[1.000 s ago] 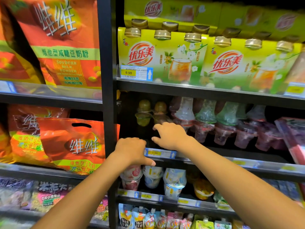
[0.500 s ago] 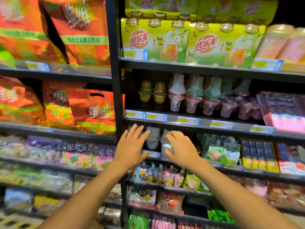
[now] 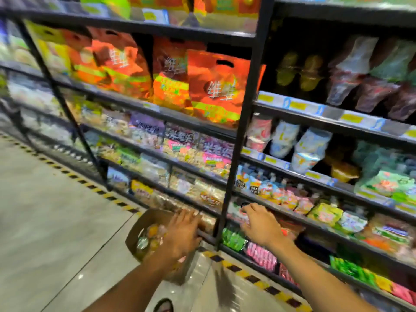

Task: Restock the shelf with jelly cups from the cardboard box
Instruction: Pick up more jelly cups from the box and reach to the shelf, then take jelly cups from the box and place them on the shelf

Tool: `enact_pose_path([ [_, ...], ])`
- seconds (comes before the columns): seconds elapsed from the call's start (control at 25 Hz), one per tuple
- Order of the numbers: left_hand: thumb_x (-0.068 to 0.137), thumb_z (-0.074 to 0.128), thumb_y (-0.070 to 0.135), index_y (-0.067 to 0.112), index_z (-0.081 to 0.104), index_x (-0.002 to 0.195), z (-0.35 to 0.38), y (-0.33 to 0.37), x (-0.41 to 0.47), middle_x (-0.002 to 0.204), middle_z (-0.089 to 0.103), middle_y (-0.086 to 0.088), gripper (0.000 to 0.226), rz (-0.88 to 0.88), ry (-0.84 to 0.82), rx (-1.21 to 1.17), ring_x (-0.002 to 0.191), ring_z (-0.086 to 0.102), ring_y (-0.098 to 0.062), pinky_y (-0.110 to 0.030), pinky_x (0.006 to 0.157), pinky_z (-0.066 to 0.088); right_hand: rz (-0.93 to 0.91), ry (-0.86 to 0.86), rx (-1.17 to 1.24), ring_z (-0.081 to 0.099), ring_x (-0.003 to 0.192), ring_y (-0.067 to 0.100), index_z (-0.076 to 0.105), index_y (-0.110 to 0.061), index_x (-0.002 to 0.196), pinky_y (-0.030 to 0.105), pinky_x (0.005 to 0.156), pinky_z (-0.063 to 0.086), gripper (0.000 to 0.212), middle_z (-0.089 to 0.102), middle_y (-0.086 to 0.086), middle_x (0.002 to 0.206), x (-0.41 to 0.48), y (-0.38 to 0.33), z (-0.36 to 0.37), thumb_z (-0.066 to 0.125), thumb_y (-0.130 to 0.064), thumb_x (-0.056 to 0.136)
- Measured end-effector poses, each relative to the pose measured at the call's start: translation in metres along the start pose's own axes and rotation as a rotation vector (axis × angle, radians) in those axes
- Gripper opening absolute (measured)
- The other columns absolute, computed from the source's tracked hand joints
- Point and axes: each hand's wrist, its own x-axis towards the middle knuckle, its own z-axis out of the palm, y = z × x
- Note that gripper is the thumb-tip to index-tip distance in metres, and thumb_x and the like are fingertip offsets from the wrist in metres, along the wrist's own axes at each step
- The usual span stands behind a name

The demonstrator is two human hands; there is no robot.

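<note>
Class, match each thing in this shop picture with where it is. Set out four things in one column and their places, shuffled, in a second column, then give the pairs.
Things
1. cardboard box
2. orange bags
3. stacked cups
4. left hand

Places
A. shelved right of the black upright
B. over the box's open top
C. on the floor
D. shelved left of the black upright

Pairs: 1-C, 2-D, 3-A, 4-B.
</note>
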Motion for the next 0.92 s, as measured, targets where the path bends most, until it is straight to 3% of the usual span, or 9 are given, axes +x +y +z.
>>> enact_pose_path([
  [0.08, 0.078, 0.06, 0.056, 0.031, 0.045, 0.146, 0.026, -0.04, -0.012, 0.148, 0.054, -0.008, 0.074, -0.106, -0.074, -0.036, 0.139, 0.047, -0.036, -0.05, 0.108, 0.044, -0.031, -0.083, 0.025, 0.048, 0.123, 0.025, 0.052, -0.024, 0.131, 0.038, 0.094, 0.044, 0.044, 0.051, 0.001, 0.128, 0.022, -0.034, 0.028, 0.052, -0.046, 0.093],
  [0.12, 0.077, 0.064, 0.057, 0.032, 0.045, 0.146, 0.037, -0.058, -0.016, 0.15, 0.053, -0.009, 0.077, -0.134, -0.107, -0.037, 0.139, 0.046, -0.037, -0.052, 0.108, 0.043, -0.041, -0.118, 0.035, 0.048, 0.124, 0.025, 0.053, -0.025, 0.131, 0.037, 0.094, 0.044, 0.043, 0.051, 0.0, 0.128, 0.033, -0.051, 0.039, 0.052, -0.045, 0.093],
  [0.24, 0.089, 0.057, 0.058, 0.03, 0.028, 0.158, 0.055, -0.117, -0.025, 0.167, 0.023, -0.007, 0.08, -0.242, -0.167, -0.089, 0.154, 0.021, -0.034, -0.049, 0.12, 0.026, -0.069, -0.214, 0.047, 0.046, 0.127, 0.024, 0.051, -0.026, 0.132, 0.041, 0.099, 0.043, 0.043, 0.05, -0.001, 0.13, 0.077, -0.105, 0.072, 0.05, -0.045, 0.094],
  [0.44, 0.096, 0.05, 0.056, 0.032, 0.016, 0.161, 0.078, -0.226, -0.016, 0.169, 0.016, -0.003, 0.077, -0.286, -0.236, -0.139, 0.156, 0.011, -0.03, -0.048, 0.124, 0.02, -0.06, -0.335, 0.133, 0.048, 0.126, 0.023, 0.055, -0.031, 0.129, 0.038, 0.1, 0.042, 0.04, 0.053, -0.003, 0.13, 0.158, -0.189, 0.117, 0.047, -0.052, 0.095],
  [0.56, 0.09, 0.048, 0.058, 0.031, 0.021, 0.16, 0.092, -0.267, 0.001, 0.166, 0.026, -0.007, 0.08, -0.266, -0.291, -0.166, 0.154, 0.02, -0.032, -0.049, 0.12, 0.027, 0.004, -0.398, 0.166, 0.053, 0.125, 0.025, 0.055, -0.03, 0.13, 0.038, 0.1, 0.044, 0.049, 0.055, -0.001, 0.132, 0.191, -0.208, 0.143, 0.044, -0.057, 0.091],
  [0.72, 0.077, 0.053, 0.055, 0.026, 0.048, 0.149, 0.124, -0.297, 0.039, 0.144, 0.057, -0.012, 0.077, -0.236, -0.354, -0.237, 0.136, 0.051, -0.039, -0.055, 0.102, 0.048, 0.017, -0.462, 0.161, 0.055, 0.125, 0.027, 0.059, -0.028, 0.127, 0.038, 0.1, 0.047, 0.041, 0.059, 0.002, 0.135, 0.227, -0.22, 0.175, 0.047, -0.048, 0.093],
  [0.92, 0.096, 0.05, 0.051, 0.025, 0.023, 0.159, 0.194, -0.299, 0.089, 0.164, 0.029, -0.007, 0.074, -0.238, -0.407, -0.292, 0.152, 0.023, -0.032, -0.046, 0.12, 0.03, 0.035, -0.543, 0.1, 0.057, 0.118, 0.023, 0.062, -0.023, 0.123, 0.036, 0.093, 0.048, 0.035, 0.062, 0.002, 0.123, 0.268, -0.203, 0.243, 0.049, -0.043, 0.096],
])
